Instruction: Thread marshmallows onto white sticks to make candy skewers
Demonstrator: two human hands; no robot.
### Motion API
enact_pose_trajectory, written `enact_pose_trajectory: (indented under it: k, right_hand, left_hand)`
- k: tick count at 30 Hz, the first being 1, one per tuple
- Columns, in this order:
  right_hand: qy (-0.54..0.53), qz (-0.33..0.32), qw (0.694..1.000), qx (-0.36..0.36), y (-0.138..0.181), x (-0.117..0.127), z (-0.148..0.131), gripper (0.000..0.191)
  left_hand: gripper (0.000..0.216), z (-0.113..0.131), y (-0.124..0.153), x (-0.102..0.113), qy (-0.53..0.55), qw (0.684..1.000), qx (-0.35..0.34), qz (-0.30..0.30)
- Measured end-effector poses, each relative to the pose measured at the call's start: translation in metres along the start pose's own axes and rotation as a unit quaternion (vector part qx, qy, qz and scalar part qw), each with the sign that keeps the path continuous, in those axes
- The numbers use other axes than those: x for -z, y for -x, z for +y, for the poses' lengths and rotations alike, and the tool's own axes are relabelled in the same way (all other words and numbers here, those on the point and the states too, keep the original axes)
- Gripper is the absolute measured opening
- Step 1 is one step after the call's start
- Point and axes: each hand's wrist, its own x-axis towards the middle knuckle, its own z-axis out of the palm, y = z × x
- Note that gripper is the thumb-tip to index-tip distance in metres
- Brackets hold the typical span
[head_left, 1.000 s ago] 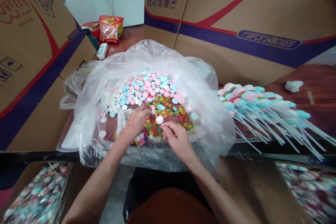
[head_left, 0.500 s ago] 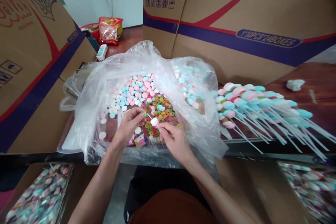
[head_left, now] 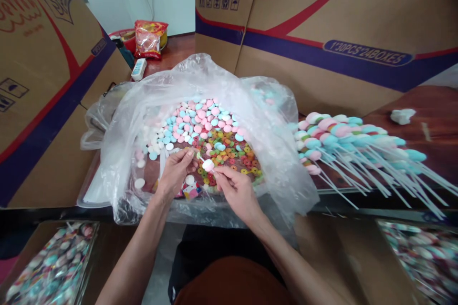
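My right hand [head_left: 238, 191] pinches a thin white candy stick, with a pale pink-and-white marshmallow [head_left: 208, 166] threaded on it. Close by on the left, my left hand [head_left: 176, 169] pinches a small greenish gummy ring [head_left: 198, 155] at the stick's upper tip; whether the stick runs through its hole I cannot tell. Beneath and behind both hands, loose pink, blue and white marshmallows [head_left: 196, 119] lie in an open clear plastic bag [head_left: 125, 105]. Colourful gummy rings [head_left: 236, 155] are heaped nearer to me in the same bag.
To the right, a pile of finished marshmallow sticks [head_left: 350, 136] lies on the table [head_left: 436, 114]. Large cardboard boxes [head_left: 304, 19] stand at the back and left. Lower down are boxes of wrapped candy [head_left: 53, 267]. A red snack packet [head_left: 150, 40] sits at the back.
The gummy ring in my left fingers now meets the stick's tip. My right hand has shifted slightly left with the stick. The bag's right flap has fallen back, uncovering more rings.
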Motion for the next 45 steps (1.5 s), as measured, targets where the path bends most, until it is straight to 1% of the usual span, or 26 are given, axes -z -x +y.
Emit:
enact_pose_trajectory:
  k: [2, 4, 8, 12, 16, 18, 20, 22, 24, 25, 27, 29, 30, 31, 33, 35, 37, 39, 41, 42, 43, 44, 45]
  right_hand:
    - [0.0, -0.001, 1.0, 0.002, 0.0, -0.001, 0.0, 0.027]
    - [0.01, -0.009, 1.0, 0.007, 0.0, -0.001, -0.001, 0.025]
    - [0.06, -0.005, 0.998, 0.019, 0.0, 0.0, -0.005, 0.025]
    - [0.111, 0.007, 0.992, 0.054, 0.002, -0.002, -0.011, 0.026]
    - [0.085, 0.034, 0.992, 0.082, 0.003, -0.013, -0.015, 0.025]
    - [0.057, 0.049, 0.994, 0.075, 0.001, -0.02, -0.015, 0.025]
    - [0.019, 0.054, 0.997, 0.054, -0.001, -0.025, -0.013, 0.026]
    - [-0.031, 0.052, 0.998, 0.026, -0.002, -0.024, -0.009, 0.028]
    - [-0.076, 0.058, 0.995, 0.001, -0.004, -0.019, -0.004, 0.031]
    - [-0.086, 0.066, 0.994, -0.008, -0.004, -0.014, -0.001, 0.032]
    - [-0.083, 0.089, 0.992, -0.017, -0.005, -0.003, 0.003, 0.031]
    - [-0.072, 0.112, 0.991, -0.023, -0.004, 0.009, 0.007, 0.031]
    - [-0.069, 0.123, 0.99, -0.025, -0.003, 0.014, 0.009, 0.031]
    - [-0.067, 0.132, 0.989, -0.028, -0.003, 0.018, 0.011, 0.032]
    - [-0.064, 0.14, 0.988, -0.032, -0.001, 0.022, 0.015, 0.033]
    - [-0.054, 0.138, 0.988, -0.036, 0.0, 0.022, 0.017, 0.033]
    - [-0.048, 0.134, 0.989, -0.036, 0.001, 0.02, 0.018, 0.033]
    - [-0.051, 0.135, 0.989, -0.035, 0.001, 0.019, 0.017, 0.033]
    - [-0.055, 0.134, 0.989, -0.033, 0.0, 0.019, 0.016, 0.032]
    - [-0.055, 0.133, 0.989, -0.034, 0.0, 0.019, 0.016, 0.032]
    - [-0.053, 0.131, 0.989, -0.035, 0.0, 0.02, 0.016, 0.031]
    - [-0.051, 0.128, 0.99, -0.035, 0.001, 0.02, 0.016, 0.031]
    - [-0.049, 0.127, 0.99, -0.035, 0.001, 0.021, 0.015, 0.031]
  left_hand:
    - [0.044, -0.001, 0.0, 0.0, 0.006, 1.0, -0.005, 0.009]
    - [0.043, -0.002, 0.0, -0.001, 0.007, 1.0, -0.001, 0.003]
    - [0.041, -0.006, 0.001, -0.002, -0.005, 1.0, 0.005, -0.003]
    - [0.036, -0.004, 0.003, -0.004, -0.012, 1.0, 0.002, -0.025]
    - [0.041, -0.001, 0.009, -0.011, 0.054, 0.996, 0.054, -0.039]
    - [0.042, -0.002, 0.012, -0.014, 0.053, 0.996, 0.057, -0.045]
    - [0.041, -0.005, 0.014, -0.015, 0.013, 0.998, 0.045, -0.052]
    - [0.042, -0.009, 0.013, -0.016, -0.052, 0.996, 0.03, -0.065]
    - [0.045, -0.012, 0.007, -0.017, -0.125, 0.99, -0.006, -0.07]
    - [0.046, -0.013, 0.003, -0.018, -0.163, 0.984, -0.037, -0.062]
    - [0.037, -0.012, -0.008, -0.024, -0.25, 0.96, -0.126, -0.022]
    - [0.021, -0.01, -0.02, -0.033, -0.353, 0.913, -0.206, 0.004]
    - [0.017, -0.009, -0.026, -0.038, -0.407, 0.884, -0.23, 0.003]
    - [0.016, -0.009, -0.031, -0.044, -0.458, 0.855, -0.243, -0.005]
    - [0.023, -0.01, -0.037, -0.054, -0.546, 0.802, -0.242, -0.016]
    - [0.027, -0.012, -0.038, -0.062, -0.605, 0.763, -0.23, -0.004]
    - [0.025, -0.014, -0.035, -0.065, -0.635, 0.738, -0.227, 0.014]
    - [0.022, -0.015, -0.03, -0.064, -0.645, 0.725, -0.24, 0.02]
    - [0.022, -0.015, -0.027, -0.061, -0.638, 0.723, -0.265, 0.013]
    - [0.022, -0.015, -0.026, -0.058, -0.627, 0.728, -0.277, 0.007]
    - [0.021, -0.015, -0.027, -0.056, -0.609, 0.741, -0.285, 0.003]
    - [0.019, -0.015, -0.028, -0.053, -0.58, 0.764, -0.283, 0.001]
    - [0.016, -0.014, -0.029, -0.05, -0.539, 0.798, -0.27, 0.001]
